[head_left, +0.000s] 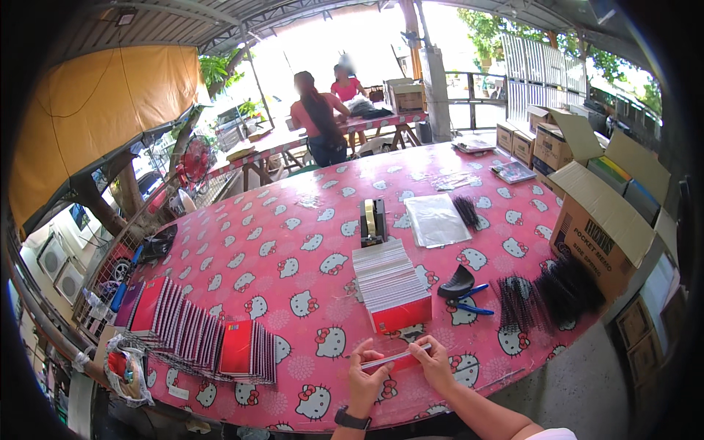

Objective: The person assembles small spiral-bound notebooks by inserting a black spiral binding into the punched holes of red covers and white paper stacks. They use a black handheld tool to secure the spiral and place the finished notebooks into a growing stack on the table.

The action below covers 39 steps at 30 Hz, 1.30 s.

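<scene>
Near the tabletop's front edge, your left hand and right hand pinch a thin white-and-red booklet by its ends, flat, just before the red-fronted booklet stack for easy reach.

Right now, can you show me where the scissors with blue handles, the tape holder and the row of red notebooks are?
blue-handled scissors [469, 299], head view, on the blue handles.
tape holder [373, 222], head view, on its upright body.
row of red notebooks [198, 334], head view, on the middle of the fanned row.

Bare forearms, black wristwatch on left wrist, white sleeve edge
</scene>
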{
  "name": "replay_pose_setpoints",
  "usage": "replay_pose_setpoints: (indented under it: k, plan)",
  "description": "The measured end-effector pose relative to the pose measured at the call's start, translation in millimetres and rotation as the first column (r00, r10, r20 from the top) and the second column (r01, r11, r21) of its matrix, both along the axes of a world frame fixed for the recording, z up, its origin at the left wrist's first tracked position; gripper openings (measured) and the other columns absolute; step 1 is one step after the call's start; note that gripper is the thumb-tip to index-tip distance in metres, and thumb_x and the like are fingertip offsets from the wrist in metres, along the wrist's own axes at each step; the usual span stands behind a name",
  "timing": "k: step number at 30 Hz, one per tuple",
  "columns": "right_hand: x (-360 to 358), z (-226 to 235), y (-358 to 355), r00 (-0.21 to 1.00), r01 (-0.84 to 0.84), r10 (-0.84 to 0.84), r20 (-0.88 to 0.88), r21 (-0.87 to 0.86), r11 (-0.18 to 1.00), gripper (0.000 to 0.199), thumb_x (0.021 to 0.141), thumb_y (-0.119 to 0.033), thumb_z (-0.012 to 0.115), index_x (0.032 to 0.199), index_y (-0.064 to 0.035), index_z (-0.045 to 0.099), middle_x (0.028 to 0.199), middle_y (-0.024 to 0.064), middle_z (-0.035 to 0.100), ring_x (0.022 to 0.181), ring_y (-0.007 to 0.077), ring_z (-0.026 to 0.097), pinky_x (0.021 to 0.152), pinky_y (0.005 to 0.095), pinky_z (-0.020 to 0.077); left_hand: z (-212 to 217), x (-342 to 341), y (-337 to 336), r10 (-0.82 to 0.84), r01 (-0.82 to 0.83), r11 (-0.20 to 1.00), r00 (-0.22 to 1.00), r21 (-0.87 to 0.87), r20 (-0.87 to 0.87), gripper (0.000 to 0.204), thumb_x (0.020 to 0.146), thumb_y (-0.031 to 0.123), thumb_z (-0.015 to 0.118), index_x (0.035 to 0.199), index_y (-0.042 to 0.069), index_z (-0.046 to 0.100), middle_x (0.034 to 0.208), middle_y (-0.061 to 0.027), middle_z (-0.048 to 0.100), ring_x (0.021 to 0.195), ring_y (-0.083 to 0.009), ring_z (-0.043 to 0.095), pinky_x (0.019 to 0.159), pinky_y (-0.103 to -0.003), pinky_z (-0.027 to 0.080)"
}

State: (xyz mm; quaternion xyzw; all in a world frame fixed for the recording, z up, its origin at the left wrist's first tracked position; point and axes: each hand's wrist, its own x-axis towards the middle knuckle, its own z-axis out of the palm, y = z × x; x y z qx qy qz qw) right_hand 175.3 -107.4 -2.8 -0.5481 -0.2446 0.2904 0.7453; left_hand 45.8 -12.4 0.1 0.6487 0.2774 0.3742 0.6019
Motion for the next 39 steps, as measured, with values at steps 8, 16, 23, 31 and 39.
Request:
replay_pose_setpoints:
  k: [8, 16, 23, 31, 39]
  plan:
    - [2, -5, 13, 0.996, 0.074, -0.072, 0.053, -0.018, 0.997, 0.012, 0.090, -0.014, 0.065, 0.086, -0.0047, 0.059, 0.075, -0.0047, 0.054, 0.070, 0.0023, 0.047, 0.061, 0.0192, 0.0374, -9, 14, 19, -0.004, 0.009, 0.997, 0.998, -0.074, 0.065, 0.029, 0.076, 0.002, 0.078, 0.099, 0.004, 0.059, 0.086, -0.0033, 0.061, 0.082, -0.0104, 0.058, 0.073, -0.024, 0.049]
    - [12, 16, 22, 0.997, 0.029, -0.036, -0.062, -0.109, 0.994, 0.013, 0.088, -0.014, 0.065, 0.087, -0.0042, 0.056, 0.086, 0.0053, 0.061, 0.068, 0.0064, 0.049, 0.060, 0.0199, 0.0392, -4, 21, 19, 0.017, -0.004, 0.991, 0.995, -0.133, 0.097, 0.025, 0.077, -0.005, 0.071, 0.094, 0.005, 0.055, 0.095, -0.0065, 0.055, 0.082, -0.0128, 0.057, 0.065, -0.023, 0.049]
    - [14, 19, 16, 0.994, -0.037, 0.019, -0.104, -0.175, 0.984, 0.013, 0.087, -0.013, 0.064, 0.087, -0.0046, 0.054, 0.089, 0.0086, 0.062, 0.071, 0.0073, 0.049, 0.062, 0.0210, 0.0386, 5, 18, 26, -0.058, 0.068, 0.987, 0.996, -0.146, 0.072, 0.027, 0.075, 0.008, 0.078, 0.092, 0.006, 0.057, 0.087, -0.0092, 0.059, 0.080, -0.0217, 0.056, 0.074, -0.035, 0.045]
    - [12, 8, 26, 0.995, 0.043, -0.047, -0.088, -0.054, 0.998, 0.012, 0.089, -0.011, 0.063, 0.085, -0.0059, 0.053, 0.082, 0.0034, 0.059, 0.073, 0.0071, 0.051, 0.066, 0.0212, 0.0411, -6, 14, 28, -0.042, 0.048, 0.997, 0.995, -0.062, 0.095, 0.018, 0.080, 0.004, 0.071, 0.093, 0.003, 0.058, 0.098, -0.0108, 0.060, 0.093, -0.0212, 0.057, 0.081, -0.035, 0.046]
    - [15, -18, 53, 0.947, 0.076, -0.094, 0.306, 0.073, 0.994, 0.014, 0.090, -0.016, 0.060, 0.087, -0.0033, 0.054, 0.078, 0.0046, 0.054, 0.073, 0.0112, 0.050, 0.065, 0.0275, 0.0430, 44, 36, -4, 0.249, -0.006, 0.534, 0.957, 0.845, -0.150, 0.034, 0.085, 0.011, 0.063, 0.118, 0.004, 0.061, 0.121, -0.0160, 0.059, 0.116, -0.0319, 0.052, 0.100, -0.048, 0.037]
